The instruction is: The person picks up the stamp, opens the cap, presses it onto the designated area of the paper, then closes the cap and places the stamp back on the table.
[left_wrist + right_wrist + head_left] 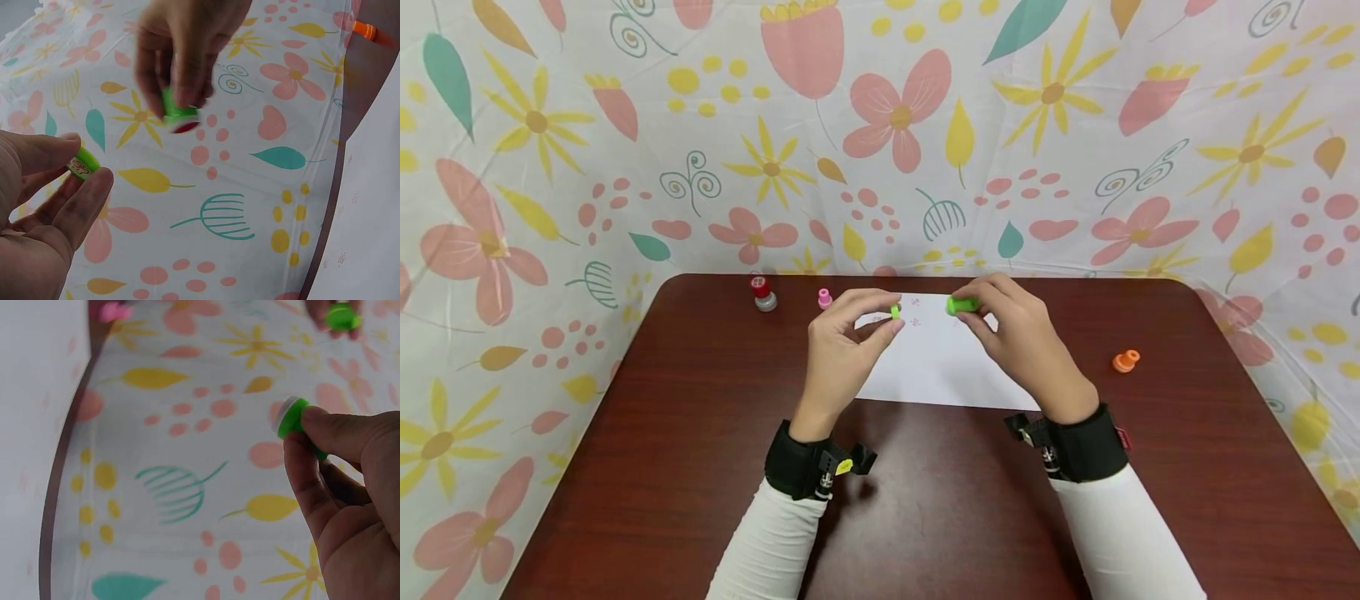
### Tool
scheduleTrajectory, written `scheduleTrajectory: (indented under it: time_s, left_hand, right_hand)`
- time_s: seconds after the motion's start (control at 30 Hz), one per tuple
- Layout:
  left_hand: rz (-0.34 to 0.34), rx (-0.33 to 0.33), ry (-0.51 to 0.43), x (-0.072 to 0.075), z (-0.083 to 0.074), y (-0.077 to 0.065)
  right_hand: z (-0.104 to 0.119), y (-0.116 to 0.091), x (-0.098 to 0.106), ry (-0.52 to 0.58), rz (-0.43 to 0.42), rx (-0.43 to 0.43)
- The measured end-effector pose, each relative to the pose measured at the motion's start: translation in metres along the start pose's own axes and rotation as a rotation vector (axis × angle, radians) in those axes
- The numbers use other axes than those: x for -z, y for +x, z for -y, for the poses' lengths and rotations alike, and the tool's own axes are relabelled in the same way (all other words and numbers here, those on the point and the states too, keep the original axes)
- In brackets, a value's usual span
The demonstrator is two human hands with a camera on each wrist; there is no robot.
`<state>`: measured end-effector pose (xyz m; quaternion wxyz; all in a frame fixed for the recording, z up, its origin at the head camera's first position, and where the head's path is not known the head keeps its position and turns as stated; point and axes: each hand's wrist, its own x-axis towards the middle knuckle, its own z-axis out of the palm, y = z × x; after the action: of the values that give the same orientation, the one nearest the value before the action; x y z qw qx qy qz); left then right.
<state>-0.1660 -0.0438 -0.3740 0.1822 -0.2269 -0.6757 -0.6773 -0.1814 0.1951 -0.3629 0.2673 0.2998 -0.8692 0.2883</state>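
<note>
Your left hand (842,342) pinches a green cap (895,311), your right hand (1018,337) a green stamp (962,306), both above paper (940,367) they partly hide. Orange stamp (1126,361) right; pink stamp (825,298) and red-and-grey stamp (763,295) farther left; flowered cloth (820,196) behind.

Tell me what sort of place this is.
Probably an indoor tabletop craft or filming spot: a dark brown table, a floral-print backdrop behind and beside it, and white paper on top.
</note>
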Motion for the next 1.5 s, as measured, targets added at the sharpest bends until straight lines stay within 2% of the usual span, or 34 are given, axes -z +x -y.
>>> scheduleTrajectory:
  time_s: [0.27,0.5,0.67,1.27,1.5]
  left_hand:
    - [0.034,-0.016,-0.021,-0.005,-0.003,0.0]
    - [0.06,-0.033,-0.031,-0.009,-0.003,-0.001]
    - [0.074,-0.032,-0.042,-0.01,-0.004,-0.002]
    - [0.107,-0.05,-0.043,-0.015,-0.005,-0.005]
    - [0.098,-0.03,-0.033,-0.017,-0.005,-0.006]
  right_hand:
    - [0.022,-0.004,-0.002,0.204,-0.096,-0.04]
    - [0.029,-0.007,-0.007,0.376,-0.105,-0.092]
    - [0.031,-0.009,-0.009,0.453,-0.096,-0.107]
    - [0.035,-0.009,-0.015,0.48,-0.099,-0.079]
    - [0.037,-0.01,-0.017,0.426,-0.117,-0.072]
